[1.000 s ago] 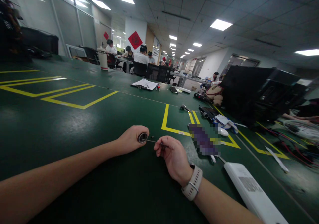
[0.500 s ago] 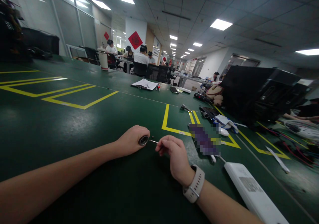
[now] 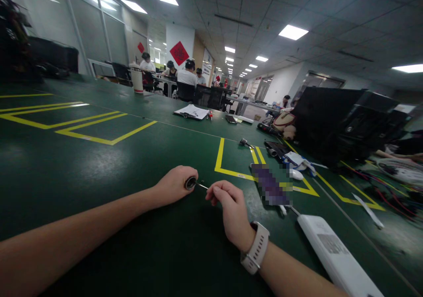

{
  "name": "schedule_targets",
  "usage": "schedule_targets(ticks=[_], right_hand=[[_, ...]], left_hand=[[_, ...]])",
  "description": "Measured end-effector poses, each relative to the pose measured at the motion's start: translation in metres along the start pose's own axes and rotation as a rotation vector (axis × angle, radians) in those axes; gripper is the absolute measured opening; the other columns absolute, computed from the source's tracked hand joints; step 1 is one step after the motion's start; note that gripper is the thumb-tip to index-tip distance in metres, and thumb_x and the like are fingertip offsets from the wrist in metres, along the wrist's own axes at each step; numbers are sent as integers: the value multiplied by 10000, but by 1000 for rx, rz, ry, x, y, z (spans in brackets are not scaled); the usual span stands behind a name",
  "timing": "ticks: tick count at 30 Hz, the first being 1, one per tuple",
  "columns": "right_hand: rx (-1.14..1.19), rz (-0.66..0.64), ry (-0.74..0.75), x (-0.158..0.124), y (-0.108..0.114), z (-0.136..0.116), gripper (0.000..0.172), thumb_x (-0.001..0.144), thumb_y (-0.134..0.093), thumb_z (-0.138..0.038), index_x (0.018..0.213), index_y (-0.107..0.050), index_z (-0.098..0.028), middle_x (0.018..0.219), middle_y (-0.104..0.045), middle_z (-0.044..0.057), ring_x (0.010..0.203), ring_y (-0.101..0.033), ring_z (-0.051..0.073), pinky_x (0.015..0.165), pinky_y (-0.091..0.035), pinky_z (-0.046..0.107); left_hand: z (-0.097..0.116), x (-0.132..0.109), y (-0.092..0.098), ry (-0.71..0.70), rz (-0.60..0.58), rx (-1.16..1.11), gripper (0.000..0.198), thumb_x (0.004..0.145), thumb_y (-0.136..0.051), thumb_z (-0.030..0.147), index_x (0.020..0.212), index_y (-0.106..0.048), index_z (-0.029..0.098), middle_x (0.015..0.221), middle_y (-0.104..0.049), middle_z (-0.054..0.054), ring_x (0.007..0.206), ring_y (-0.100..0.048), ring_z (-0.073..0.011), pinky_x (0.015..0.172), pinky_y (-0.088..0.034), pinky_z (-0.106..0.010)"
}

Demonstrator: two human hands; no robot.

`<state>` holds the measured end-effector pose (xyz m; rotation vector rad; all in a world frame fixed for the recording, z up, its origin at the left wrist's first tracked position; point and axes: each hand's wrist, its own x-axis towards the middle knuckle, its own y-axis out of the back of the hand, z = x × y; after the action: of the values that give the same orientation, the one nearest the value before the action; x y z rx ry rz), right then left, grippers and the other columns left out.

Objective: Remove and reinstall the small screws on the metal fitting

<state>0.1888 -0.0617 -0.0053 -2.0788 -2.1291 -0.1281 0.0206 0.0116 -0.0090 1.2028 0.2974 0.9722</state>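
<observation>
My left hand point(image 3: 174, 183) is closed around a dark cylindrical part with a shiny round metal rim point(image 3: 190, 183); only its open end shows past the fingers. In the pinched fingers of my right hand point(image 3: 231, 202) is a thin metal rod point(image 3: 202, 186), like a slim driver shaft or hex key. Its far end meets the side of the cylindrical part near the rim; the exact contact is too small to make out. Just behind the rod, a tiny dark piece point(image 3: 202, 181) lies on the green table point(image 3: 139, 248).
A phone with a blurred screen point(image 3: 269, 184) and a white power strip point(image 3: 333, 248) lie to the right. Farther back are a small metal part point(image 3: 243, 142), a clipboard with papers point(image 3: 193, 111), a cup point(image 3: 137, 80) and a large black case point(image 3: 343, 120). People sit at distant desks.
My right hand and wrist have turned slightly and shifted a little left, and the rod's tilt has changed a little. My left hand stays nearly still around the cylindrical part.
</observation>
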Motion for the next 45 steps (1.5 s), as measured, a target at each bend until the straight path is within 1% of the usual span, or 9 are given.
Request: schedule_targets(ticks=[2,6,9,13,17,21,27,38,45], right_hand=[[-19,-25,-26,1,0,0,188,752,-493,-205,633,-629,-154,606,-584,13,588,-500,130,550,-376,253],[196,-9,-139,7,2,2,171,702,-485,-189,592,-608,-144,569,-580,16,529,-491,119,508,-365,243],[359,20,-251,11,3,3,153,662,-491,-187,570,-601,-132,542,-573,19,477,-461,105,474,-338,233],[426,20,-328,14,5,3,146,659,-504,-203,587,-605,-127,541,-577,22,470,-459,101,477,-337,229],[433,30,-281,13,6,5,154,684,-508,-213,608,-612,-128,572,-588,24,502,-473,105,494,-352,229],[345,46,-161,9,2,5,128,691,-531,-197,630,-625,-137,590,-599,19,533,-490,109,512,-364,231],[298,3,-206,9,2,6,131,681,-532,-199,610,-623,-137,589,-608,25,532,-503,114,514,-374,239],[323,12,-213,10,3,6,146,682,-518,-192,594,-619,-133,585,-602,27,526,-495,110,505,-365,236],[288,-12,-154,8,4,7,146,703,-512,-181,621,-626,-141,592,-605,23,543,-499,118,519,-375,242]], left_hand=[[2,0,0,-8,-3,45,74,677,-513,111,644,-508,176,649,-539,15,632,-517,-151,623,-373,-266],[2,0,1,-39,-16,57,83,676,-512,102,643,-503,178,649,-538,15,646,-520,-154,657,-378,-274],[0,0,0,-45,-3,9,69,678,-521,111,656,-507,175,660,-542,16,651,-522,-148,655,-379,-266],[-5,0,0,-49,9,-109,36,690,-520,143,669,-509,170,666,-538,23,622,-513,-128,595,-373,-236],[-7,1,-1,-10,43,-150,40,680,-514,142,654,-502,170,644,-519,31,607,-509,-121,576,-370,-227],[-5,2,-1,25,63,-34,60,662,-515,113,648,-508,170,644,-528,24,623,-514,-137,602,-370,-249],[1,0,0,-81,2,138,98,699,-488,88,654,-512,172,658,-549,6,662,-526,-161,663,-373,-291],[-3,1,-3,-38,21,64,85,698,-508,104,658,-517,178,658,-551,19,643,-529,-150,668,-377,-280],[-2,2,-1,71,46,45,68,669,-524,116,654,-519,182,657,-550,26,640,-529,-148,637,-373,-270]])
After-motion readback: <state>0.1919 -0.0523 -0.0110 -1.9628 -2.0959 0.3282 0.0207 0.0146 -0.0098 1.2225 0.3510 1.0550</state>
